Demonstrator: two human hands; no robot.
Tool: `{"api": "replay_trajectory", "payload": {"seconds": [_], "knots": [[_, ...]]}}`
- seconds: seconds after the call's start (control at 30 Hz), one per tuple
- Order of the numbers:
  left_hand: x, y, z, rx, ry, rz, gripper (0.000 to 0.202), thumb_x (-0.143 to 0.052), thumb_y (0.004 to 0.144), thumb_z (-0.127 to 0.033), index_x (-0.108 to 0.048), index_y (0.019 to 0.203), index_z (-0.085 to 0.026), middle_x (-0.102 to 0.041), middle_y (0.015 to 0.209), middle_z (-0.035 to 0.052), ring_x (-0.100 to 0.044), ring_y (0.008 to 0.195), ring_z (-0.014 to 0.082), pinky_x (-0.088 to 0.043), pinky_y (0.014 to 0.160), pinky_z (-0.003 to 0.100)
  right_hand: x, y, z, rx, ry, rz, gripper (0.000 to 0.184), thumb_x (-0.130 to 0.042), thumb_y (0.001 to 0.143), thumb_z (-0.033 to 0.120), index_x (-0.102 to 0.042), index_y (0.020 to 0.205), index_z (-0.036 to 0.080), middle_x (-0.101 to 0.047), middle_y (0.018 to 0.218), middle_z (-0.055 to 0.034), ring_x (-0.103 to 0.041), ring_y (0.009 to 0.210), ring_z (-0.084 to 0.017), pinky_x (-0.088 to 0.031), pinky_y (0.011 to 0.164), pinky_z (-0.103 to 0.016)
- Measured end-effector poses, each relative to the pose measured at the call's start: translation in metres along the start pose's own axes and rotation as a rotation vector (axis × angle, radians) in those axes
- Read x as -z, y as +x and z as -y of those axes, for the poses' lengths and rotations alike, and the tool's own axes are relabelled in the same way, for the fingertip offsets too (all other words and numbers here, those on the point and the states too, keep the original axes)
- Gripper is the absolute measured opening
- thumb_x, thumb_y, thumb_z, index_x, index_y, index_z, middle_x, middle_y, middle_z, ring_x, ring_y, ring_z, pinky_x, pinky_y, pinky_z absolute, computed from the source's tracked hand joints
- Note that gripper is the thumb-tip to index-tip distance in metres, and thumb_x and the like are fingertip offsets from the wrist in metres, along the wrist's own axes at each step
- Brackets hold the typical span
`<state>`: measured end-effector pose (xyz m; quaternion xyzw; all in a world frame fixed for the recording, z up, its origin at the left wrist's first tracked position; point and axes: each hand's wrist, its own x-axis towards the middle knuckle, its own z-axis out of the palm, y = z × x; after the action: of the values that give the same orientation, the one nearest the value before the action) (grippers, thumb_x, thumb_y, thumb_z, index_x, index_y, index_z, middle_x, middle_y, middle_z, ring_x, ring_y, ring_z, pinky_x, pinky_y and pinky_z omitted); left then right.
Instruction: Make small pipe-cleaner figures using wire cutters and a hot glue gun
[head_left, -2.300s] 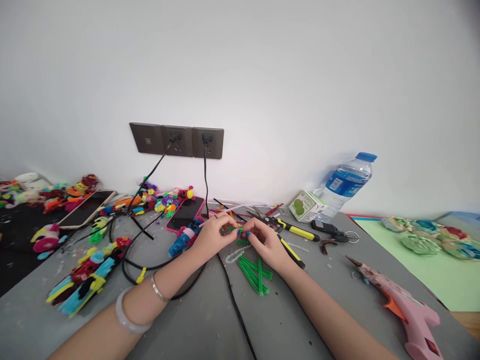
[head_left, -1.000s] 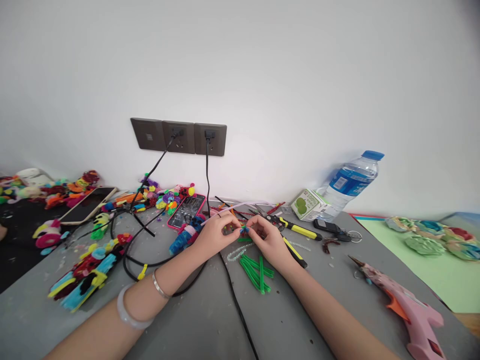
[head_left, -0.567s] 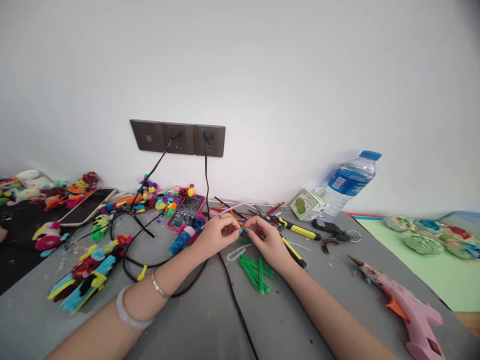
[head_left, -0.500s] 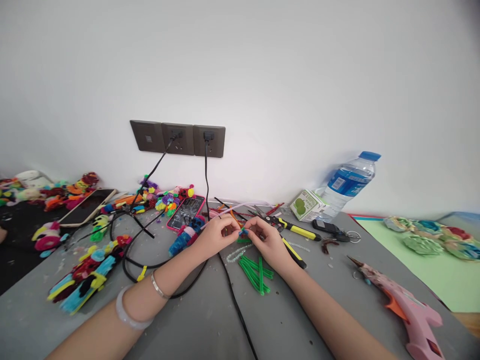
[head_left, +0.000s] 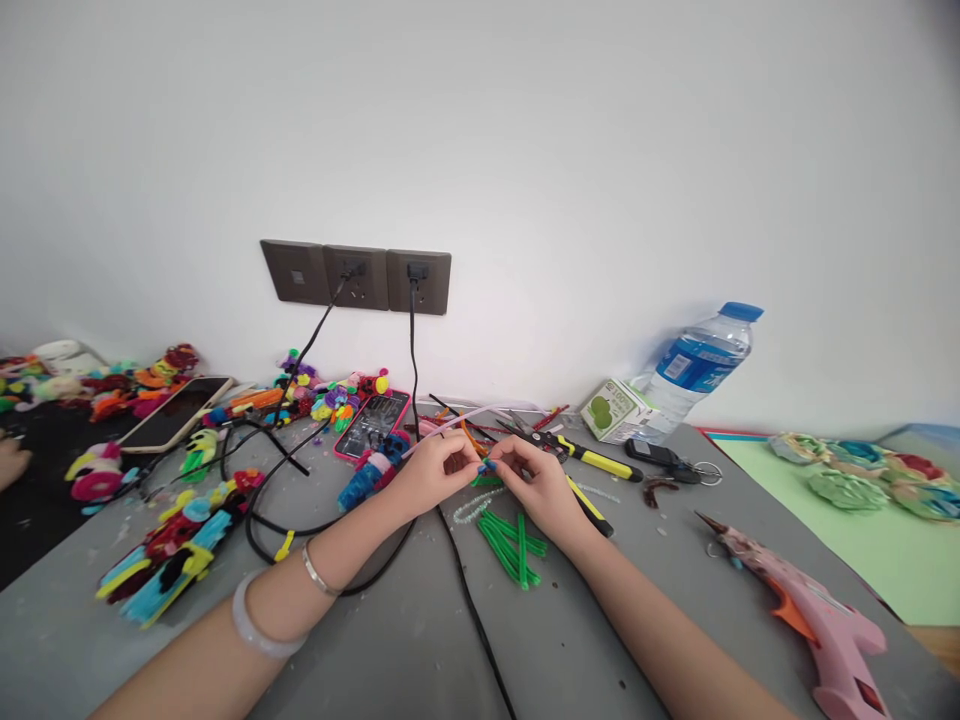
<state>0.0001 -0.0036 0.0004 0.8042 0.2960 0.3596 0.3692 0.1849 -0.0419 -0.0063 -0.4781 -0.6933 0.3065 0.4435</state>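
Pipe-cleaner piece (head_left: 486, 466), small, blue and green, is held just above the table (head_left: 420, 650) at centre, between both hands. Left hand (head_left: 431, 477): fingers (head_left: 463, 463) pinched on the piece from its left side. Right hand (head_left: 536, 487): fingers (head_left: 504, 457) pinched on the same piece from its right side, the fingertips of the two hands nearly touching. The exact shape of the piece is too small to tell.

Directly below the hands, a string of pale beads (head_left: 472, 507) and a loose bundle of green stems (head_left: 511, 540) lie flat on the table. A black cable (head_left: 469, 600) runs under the left wrist toward the near edge. Just beyond the right hand lie yellow-handled pliers (head_left: 581, 456); a second yellow-and-black tool (head_left: 590, 507) lies partly under that hand.

Left of the hands: a phone in a pink case (head_left: 371, 424), face up, with cables leading to the wall sockets (head_left: 356, 277). Further left, heaps of coloured craft pieces (head_left: 169, 550). A pale bracelet (head_left: 251, 622) sits on the left forearm.

Right side: a juice carton (head_left: 619, 408) and a water bottle (head_left: 694, 370) against the wall, touching; a pink glue gun (head_left: 814, 620) near the table's right edge.
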Motion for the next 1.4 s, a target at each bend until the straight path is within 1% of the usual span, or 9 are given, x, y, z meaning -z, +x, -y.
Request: {"api": "replay_trajectory", "payload": {"seconds": [0.2,0.37,0.5,0.6,0.83,1.1,1.4], "knots": [[0.0,0.0005,-0.0019,0.003,-0.01,-0.017,0.009,-0.056,0.081,-0.018,-0.057,0.073,-0.014,-0.054,0.074,0.0009,-0.05,0.066,0.0112,-0.039,0.059,0.022,-0.0008,0.0004,0.0011,0.055,0.004,-0.016,0.008,-0.054,0.086,0.025,-0.058,0.083,0.02,-0.057,0.074,-0.0011,-0.048,0.062,-0.014,-0.036,0.057,-0.026],[-0.0004,0.0008,0.0006,0.027,-0.008,-0.023,0.009,-0.056,0.082,-0.021,-0.062,0.081,-0.015,-0.057,0.076,0.0013,-0.052,0.065,0.011,-0.039,0.056,0.022,-0.0004,0.0006,0.0021,0.075,0.033,-0.039,0.008,-0.053,0.088,0.026,-0.056,0.084,0.02,-0.058,0.077,-0.0018,-0.049,0.063,-0.014,-0.038,0.057,-0.026],[-0.0009,0.0006,0.0014,0.027,0.007,-0.023,0.01,-0.058,0.082,-0.023,-0.063,0.083,-0.015,-0.058,0.079,0.0019,-0.053,0.065,0.0111,-0.039,0.056,0.022,-0.0007,0.0006,0.0028,0.064,0.047,-0.056,0.008,-0.053,0.087,0.027,-0.055,0.083,0.021,-0.056,0.075,-0.0009,-0.048,0.062,-0.014,-0.038,0.057,-0.027],[-0.0012,0.0008,0.0008,0.03,0.016,-0.028,0.007,-0.057,0.081,-0.021,-0.061,0.081,-0.015,-0.057,0.077,0.0013,-0.052,0.065,0.0109,-0.039,0.056,0.021,-0.0013,0.0007,0.003,0.05,0.061,-0.048,0.009,-0.055,0.087,0.029,-0.055,0.083,0.021,-0.055,0.074,-0.0005,-0.047,0.061,-0.014,-0.038,0.057,-0.027],[-0.0012,0.0012,0.0007,0.021,0.006,-0.021,0.004,-0.052,0.08,-0.017,-0.056,0.08,-0.016,-0.056,0.076,0.0006,-0.051,0.065,0.0105,-0.038,0.055,0.02,0.0014,0.0036,0.0015,-0.004,0.192,-0.057,0.021,-0.051,0.089,0.04,-0.056,0.086,0.021,-0.053,0.068,0.0008,-0.048,0.057,-0.013,-0.04,0.054,-0.026],[-0.0001,0.0011,-0.0026,-0.008,0.032,-0.015,0.006,-0.054,0.08,-0.017,-0.058,0.076,-0.016,-0.057,0.078,0.0017,-0.052,0.065,0.0107,-0.04,0.056,0.021,0.0019,0.0046,0.0028,-0.022,0.204,0.009,0.033,-0.053,0.087,0.051,-0.057,0.077,0.02,-0.055,0.067,-0.0008,-0.048,0.059,-0.014,-0.041,0.056,-0.027],[-0.0003,0.0005,-0.0032,0.006,0.03,-0.016,0.005,-0.054,0.08,-0.016,-0.058,0.077,-0.015,-0.056,0.078,0.0012,-0.052,0.067,0.0114,-0.04,0.057,0.021,0.0006,0.0035,-0.002,-0.046,0.208,0.032,0.028,-0.06,0.084,0.047,-0.059,0.08,0.02,-0.057,0.07,-0.0003,-0.048,0.061,-0.013,-0.039,0.055,-0.026]]}}
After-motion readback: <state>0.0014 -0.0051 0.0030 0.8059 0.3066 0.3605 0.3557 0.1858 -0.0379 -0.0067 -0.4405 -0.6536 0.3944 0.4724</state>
